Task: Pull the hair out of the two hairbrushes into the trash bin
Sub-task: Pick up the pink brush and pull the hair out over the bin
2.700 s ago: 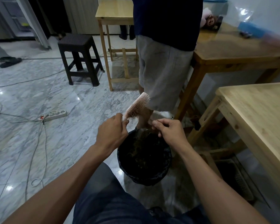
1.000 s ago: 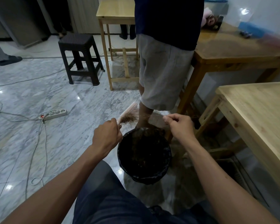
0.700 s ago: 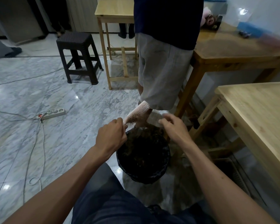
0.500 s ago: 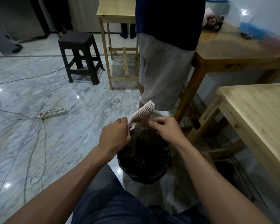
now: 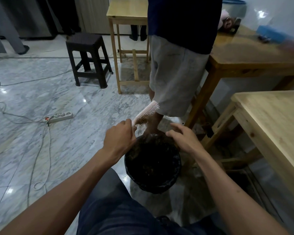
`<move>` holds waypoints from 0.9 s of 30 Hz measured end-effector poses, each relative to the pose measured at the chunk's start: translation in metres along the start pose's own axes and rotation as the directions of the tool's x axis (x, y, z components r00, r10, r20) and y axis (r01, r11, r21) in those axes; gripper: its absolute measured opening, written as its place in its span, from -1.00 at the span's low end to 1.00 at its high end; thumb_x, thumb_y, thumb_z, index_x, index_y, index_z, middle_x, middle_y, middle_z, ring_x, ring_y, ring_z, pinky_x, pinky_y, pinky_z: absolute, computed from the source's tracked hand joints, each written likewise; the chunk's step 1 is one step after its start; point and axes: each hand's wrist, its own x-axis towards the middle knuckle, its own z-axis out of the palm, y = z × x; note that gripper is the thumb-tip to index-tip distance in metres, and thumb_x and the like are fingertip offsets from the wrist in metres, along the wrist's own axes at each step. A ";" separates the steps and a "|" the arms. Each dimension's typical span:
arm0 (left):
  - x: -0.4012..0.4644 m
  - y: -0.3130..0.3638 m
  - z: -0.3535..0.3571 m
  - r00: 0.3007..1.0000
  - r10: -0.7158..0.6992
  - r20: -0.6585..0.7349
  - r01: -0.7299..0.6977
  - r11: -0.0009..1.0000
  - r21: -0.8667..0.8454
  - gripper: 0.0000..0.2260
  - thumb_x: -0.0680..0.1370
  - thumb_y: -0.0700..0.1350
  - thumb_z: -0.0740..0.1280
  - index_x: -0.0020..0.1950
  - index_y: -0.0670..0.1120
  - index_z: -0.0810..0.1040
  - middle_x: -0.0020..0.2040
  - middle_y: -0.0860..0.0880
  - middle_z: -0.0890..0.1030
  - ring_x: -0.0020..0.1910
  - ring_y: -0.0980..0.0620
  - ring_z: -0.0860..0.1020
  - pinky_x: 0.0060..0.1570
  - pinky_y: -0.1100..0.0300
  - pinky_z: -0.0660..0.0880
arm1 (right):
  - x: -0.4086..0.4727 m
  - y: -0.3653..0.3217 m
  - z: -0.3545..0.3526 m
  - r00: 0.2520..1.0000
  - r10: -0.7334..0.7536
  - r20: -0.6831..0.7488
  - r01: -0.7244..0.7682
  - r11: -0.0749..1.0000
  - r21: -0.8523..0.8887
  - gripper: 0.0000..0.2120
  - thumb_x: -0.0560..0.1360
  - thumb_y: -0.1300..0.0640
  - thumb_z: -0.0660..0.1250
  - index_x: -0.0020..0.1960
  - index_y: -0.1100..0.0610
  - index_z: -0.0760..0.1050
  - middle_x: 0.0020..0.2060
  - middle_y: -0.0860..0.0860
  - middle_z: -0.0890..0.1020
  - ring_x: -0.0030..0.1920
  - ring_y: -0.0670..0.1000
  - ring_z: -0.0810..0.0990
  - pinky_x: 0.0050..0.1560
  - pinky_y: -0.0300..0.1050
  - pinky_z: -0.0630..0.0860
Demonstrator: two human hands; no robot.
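Hairbrush [image 5: 147,112], pale pink with white bristles, is held by its handle in the left hand [image 5: 120,139], whose fingers are curled round it in a closed grip. It is angled up and away with the bristled head raised just beyond the far rim of the trash bin [image 5: 153,162], probably so that loosened hair [image 5: 142,123] falls straight in; a dark tuft is seen clinging low on the bristles near the handle. The black bin is stood on the marble floor [image 5: 58,150] between the person's knees and is already lined with brownish hair. The right hand [image 5: 183,139] is hovered over the bin's far edge, fingers spread and relaxed, nothing visibly held. A second brush is not made out. Another person's legs [image 5: 173,82] are seen behind the bin, a pale wooden tabletop [image 5: 278,119] to the right.
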 end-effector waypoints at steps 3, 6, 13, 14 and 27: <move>-0.002 0.012 0.000 0.999 0.051 0.006 -0.051 0.999 -0.001 -0.79 0.63 -0.01 0.21 -0.04 -0.15 0.43 -0.19 -0.13 0.56 -0.39 -0.14 0.38 -0.36 0.02 0.44 | 0.002 -0.007 0.012 0.996 -0.091 0.001 0.091 0.995 -0.050 -0.38 0.45 -0.20 0.50 0.45 -0.02 0.52 0.31 -0.04 0.55 0.38 0.00 0.45 0.38 0.01 0.43; -0.002 0.016 -0.003 0.998 0.062 -0.015 -0.062 0.998 -0.029 -0.80 0.63 0.00 0.21 -0.08 -0.11 0.40 -0.21 -0.11 0.55 -0.39 -0.13 0.39 -0.38 0.04 0.42 | 0.007 -0.003 0.020 0.991 -0.121 -0.056 0.119 0.992 -0.038 -0.70 0.48 -0.09 0.53 0.13 0.05 0.73 0.07 -0.03 0.75 0.19 -0.03 0.65 0.25 -0.09 0.53; 0.006 0.009 -0.013 0.996 0.001 -0.090 -0.007 0.998 -0.059 -0.78 0.63 -0.01 0.23 -0.08 -0.15 0.44 -0.28 -0.08 0.50 -0.41 -0.13 0.38 -0.42 0.10 0.28 | 0.006 0.024 0.020 0.996 0.030 -0.089 -0.047 0.980 -0.192 -0.87 0.55 0.03 0.49 -0.02 0.06 0.78 -0.02 0.00 0.77 0.11 0.01 0.67 0.17 -0.04 0.57; 0.006 0.010 -0.012 0.996 -0.001 -0.090 -0.004 0.998 -0.057 -0.78 0.63 -0.01 0.22 -0.07 -0.15 0.44 -0.28 -0.08 0.51 -0.41 -0.13 0.38 -0.42 0.10 0.29 | 0.006 0.025 0.019 0.996 0.047 -0.080 -0.063 0.977 -0.205 -0.87 0.54 0.04 0.49 -0.01 0.07 0.78 -0.03 0.01 0.76 0.11 0.01 0.67 0.18 -0.03 0.58; -0.001 0.019 -0.014 0.999 0.036 -0.006 -0.037 0.997 -0.075 -0.80 0.63 -0.01 0.21 -0.10 -0.11 0.36 -0.27 -0.05 0.45 -0.38 -0.12 0.38 -0.38 0.07 0.31 | 0.009 -0.005 0.030 0.974 -0.199 -0.106 0.190 0.978 -0.087 -0.80 0.55 0.00 0.48 0.13 0.02 0.74 -0.04 -0.10 0.76 0.02 -0.09 0.68 0.11 -0.09 0.59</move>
